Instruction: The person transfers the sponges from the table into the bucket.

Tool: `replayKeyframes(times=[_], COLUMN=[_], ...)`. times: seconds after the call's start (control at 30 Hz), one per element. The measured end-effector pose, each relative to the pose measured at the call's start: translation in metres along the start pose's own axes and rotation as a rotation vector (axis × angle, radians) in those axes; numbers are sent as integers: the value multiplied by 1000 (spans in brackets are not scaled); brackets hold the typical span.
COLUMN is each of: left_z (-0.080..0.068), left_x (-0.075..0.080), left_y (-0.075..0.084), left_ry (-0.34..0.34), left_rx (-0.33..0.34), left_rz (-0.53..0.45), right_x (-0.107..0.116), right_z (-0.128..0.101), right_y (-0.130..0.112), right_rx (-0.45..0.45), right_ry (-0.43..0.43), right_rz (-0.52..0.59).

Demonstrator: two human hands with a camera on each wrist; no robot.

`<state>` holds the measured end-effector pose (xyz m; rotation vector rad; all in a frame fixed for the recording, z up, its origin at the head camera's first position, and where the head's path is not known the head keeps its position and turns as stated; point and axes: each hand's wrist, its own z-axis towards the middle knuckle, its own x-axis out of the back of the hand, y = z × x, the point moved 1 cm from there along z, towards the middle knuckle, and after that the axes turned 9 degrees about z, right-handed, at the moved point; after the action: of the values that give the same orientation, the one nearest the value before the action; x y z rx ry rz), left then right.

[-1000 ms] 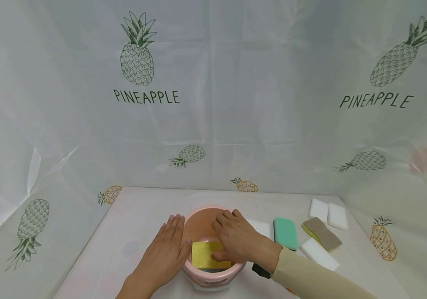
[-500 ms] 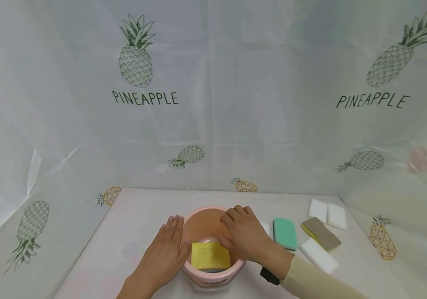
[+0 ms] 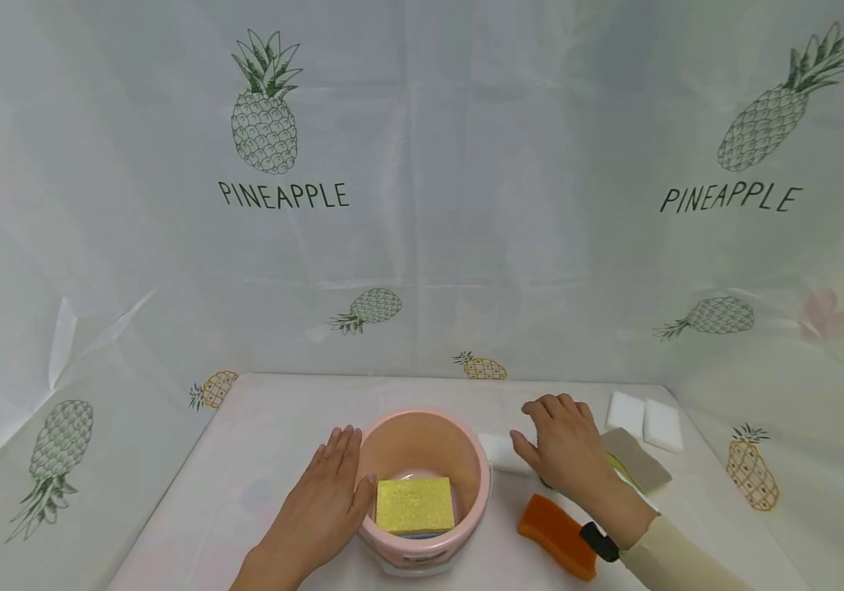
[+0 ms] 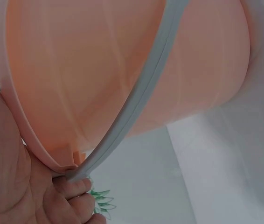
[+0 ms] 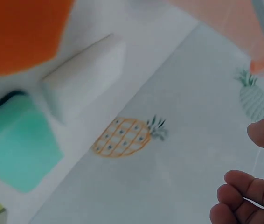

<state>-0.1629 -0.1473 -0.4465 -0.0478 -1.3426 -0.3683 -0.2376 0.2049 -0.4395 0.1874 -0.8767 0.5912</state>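
Observation:
My left hand (image 3: 318, 505) rests flat, fingers straight, against the left side of a pink bucket (image 3: 425, 439). In the left wrist view its palm touches the rim, close to where the grey handle (image 4: 143, 88) joins. Inside the bucket lies a yellow sponge (image 3: 415, 502), with a thin bluish layer at its lower edge. My right hand (image 3: 573, 455) hovers to the right of the bucket, fingers loosely bent and holding nothing. It covers a green sponge in the head view; the right wrist view shows that green sponge (image 5: 24, 144).
An orange sponge (image 3: 557, 533) lies beside the right wrist. A white sponge (image 3: 503, 453) lies right of the bucket. Farther right are a grey-and-yellow sponge (image 3: 636, 460) and two white sponges (image 3: 625, 414). A pineapple-print sheet (image 3: 422, 205) hangs behind the table.
My right hand has risen out of the bucket and moved right, over the green sponge. The orange sponge has come into sight. My left hand stays in place.

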Motion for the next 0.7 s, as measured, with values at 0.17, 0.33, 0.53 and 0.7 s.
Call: replayKeyframes(times=[0.17, 0.33, 0.53, 0.7], left_z=[0, 0, 0, 1], left_x=[1, 0, -2, -3], left_y=[-1, 0, -1, -2], left_ry=[-2, -3, -15, -16], left_rx=[1, 0, 14, 18], left_rz=[-11, -17, -26, -25], right_x=[6, 12, 18, 25], right_z=[-12, -30, -59, -81], right_y=[23, 53, 90, 116], right_rx=[-81, -132, -200, -270], right_ry=[36, 25, -85, -180], right_rz=[-18, -74, -161, -210])
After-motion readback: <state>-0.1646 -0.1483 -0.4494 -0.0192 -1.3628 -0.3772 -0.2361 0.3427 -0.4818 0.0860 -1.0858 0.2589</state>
